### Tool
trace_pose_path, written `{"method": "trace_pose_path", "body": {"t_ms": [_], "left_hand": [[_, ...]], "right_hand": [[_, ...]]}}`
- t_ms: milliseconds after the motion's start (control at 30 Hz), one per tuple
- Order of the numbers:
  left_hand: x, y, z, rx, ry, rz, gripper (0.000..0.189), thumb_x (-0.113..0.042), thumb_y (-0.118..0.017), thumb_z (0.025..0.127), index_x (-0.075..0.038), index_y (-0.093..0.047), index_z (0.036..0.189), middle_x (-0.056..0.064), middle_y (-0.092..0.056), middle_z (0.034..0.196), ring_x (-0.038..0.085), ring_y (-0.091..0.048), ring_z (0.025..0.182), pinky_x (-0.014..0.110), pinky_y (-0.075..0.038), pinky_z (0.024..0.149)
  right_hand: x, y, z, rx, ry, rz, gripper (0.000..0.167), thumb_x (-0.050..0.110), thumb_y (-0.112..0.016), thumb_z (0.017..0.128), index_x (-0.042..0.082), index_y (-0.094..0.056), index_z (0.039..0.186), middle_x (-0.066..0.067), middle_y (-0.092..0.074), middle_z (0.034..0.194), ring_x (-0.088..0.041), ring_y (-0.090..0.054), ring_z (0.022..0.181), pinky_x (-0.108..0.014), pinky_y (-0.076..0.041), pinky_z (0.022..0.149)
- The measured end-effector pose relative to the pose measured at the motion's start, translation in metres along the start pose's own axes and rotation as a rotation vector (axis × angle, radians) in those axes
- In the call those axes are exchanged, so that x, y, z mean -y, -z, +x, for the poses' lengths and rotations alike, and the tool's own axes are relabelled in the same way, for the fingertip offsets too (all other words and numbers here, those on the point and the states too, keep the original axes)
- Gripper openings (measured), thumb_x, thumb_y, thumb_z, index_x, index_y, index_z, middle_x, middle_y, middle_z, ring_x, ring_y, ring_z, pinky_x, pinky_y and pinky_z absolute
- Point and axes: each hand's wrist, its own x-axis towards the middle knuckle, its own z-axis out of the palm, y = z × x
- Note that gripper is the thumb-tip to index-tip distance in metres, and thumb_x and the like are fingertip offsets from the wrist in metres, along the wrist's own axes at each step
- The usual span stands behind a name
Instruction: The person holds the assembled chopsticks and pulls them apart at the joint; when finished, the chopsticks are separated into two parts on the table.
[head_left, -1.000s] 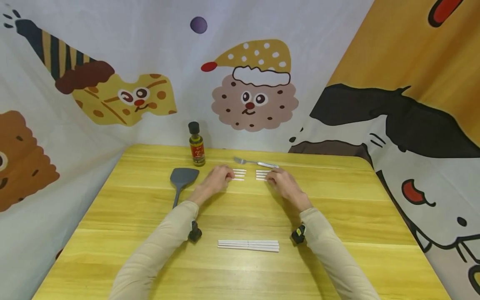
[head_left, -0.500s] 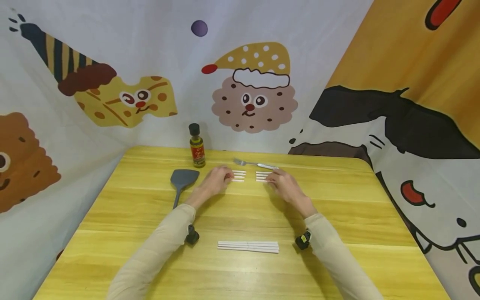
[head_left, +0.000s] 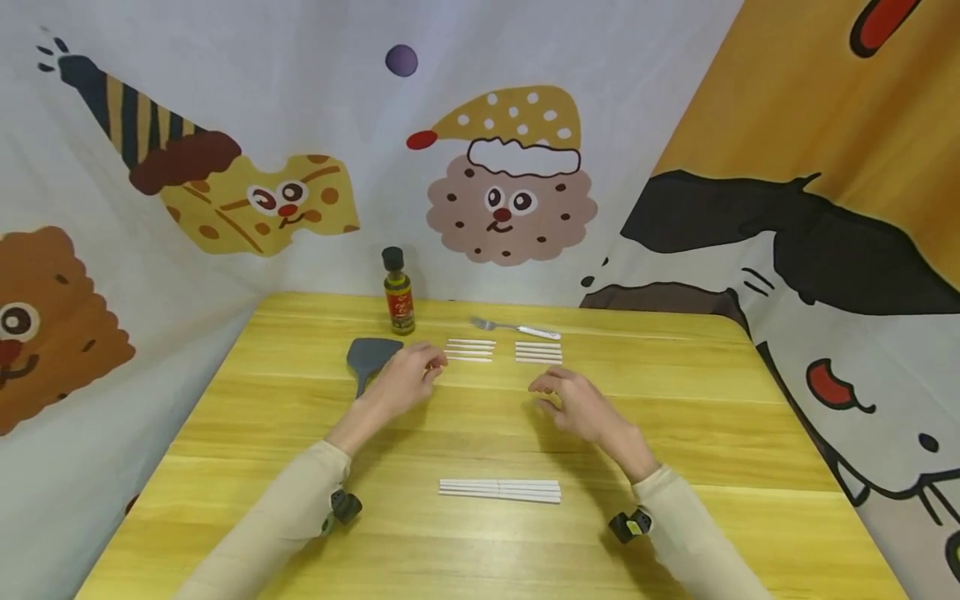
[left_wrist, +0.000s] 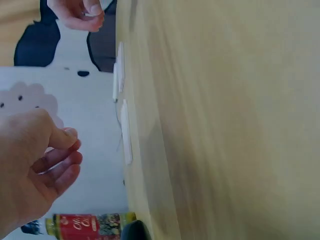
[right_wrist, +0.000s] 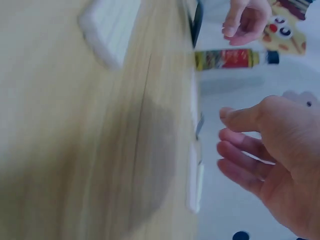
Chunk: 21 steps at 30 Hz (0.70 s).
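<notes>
Several short white sticks [head_left: 470,351] lie in a row at the back of the table, and a second set of short white sticks [head_left: 538,353] lies just right of them. My left hand [head_left: 405,375] is raised at the left end of the first set, fingers loosely bent and nothing held. Below the second set hovers my right hand [head_left: 581,406], its thumb and fingers apart and no object between them. Closer to me lies a side-by-side row of longer white sticks [head_left: 499,491]. In the left wrist view the left hand [left_wrist: 37,160] is above the wood.
Behind the sticks lies a fork [head_left: 517,327] with a white patterned handle. A dark-capped oil bottle [head_left: 400,300] stands at the back left. Near it is a grey spatula [head_left: 367,354], partly covered by the left hand. A printed cloth [head_left: 495,50] hangs behind the wooden table [head_left: 712,392].
Both hands have let go of the short sticks and drawn away from them, the left outward to the left, the right back toward me. The sticks stay lying on the table.
</notes>
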Motion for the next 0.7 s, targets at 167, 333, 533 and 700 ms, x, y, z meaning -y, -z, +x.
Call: {"method": "trace_pose_path", "body": {"t_ms": [167,333,533,700], "left_hand": [[-0.02,0.002,-0.022,0.064,-0.038,-0.018,0.014,0.0,-0.07,0.091,-0.001,-0.072,0.104,0.007,-0.069,0.097,0.019,-0.066,0.088,0.029,-0.059,0.075],[-0.043,0.0,-0.038,0.167,-0.055,-0.054,0.014,-0.004,-0.07,0.093,-0.001,-0.071,0.106,0.006,-0.068,0.1,0.018,-0.066,0.091,0.028,-0.06,0.077],[-0.059,-0.01,-0.051,0.268,-0.072,-0.114,0.013,-0.004,-0.068,0.094,-0.002,-0.071,0.107,0.006,-0.068,0.103,0.019,-0.066,0.095,0.026,-0.059,0.081],[-0.07,-0.02,-0.058,0.325,-0.079,-0.173,0.013,-0.005,-0.068,0.094,-0.004,-0.071,0.107,0.005,-0.069,0.103,0.014,-0.065,0.093,0.021,-0.058,0.081]], "right_hand": [[0.02,-0.003,-0.016,0.055,0.026,0.041,0.02,0.005,-0.073,0.092,0.002,-0.072,0.111,-0.009,-0.07,0.106,-0.023,-0.07,0.096,-0.035,-0.062,0.081],[0.036,-0.011,-0.032,0.146,0.046,0.087,0.019,0.005,-0.073,0.092,0.004,-0.072,0.111,-0.007,-0.07,0.106,-0.02,-0.07,0.095,-0.029,-0.061,0.079],[0.05,-0.022,-0.044,0.22,0.044,0.19,0.017,0.007,-0.074,0.091,0.008,-0.073,0.107,-0.002,-0.072,0.102,-0.01,-0.067,0.089,-0.02,-0.059,0.078],[0.054,-0.03,-0.048,0.224,0.051,0.236,0.016,0.004,-0.075,0.089,0.008,-0.073,0.104,-0.002,-0.072,0.097,-0.002,-0.062,0.082,-0.015,-0.056,0.072]]}}
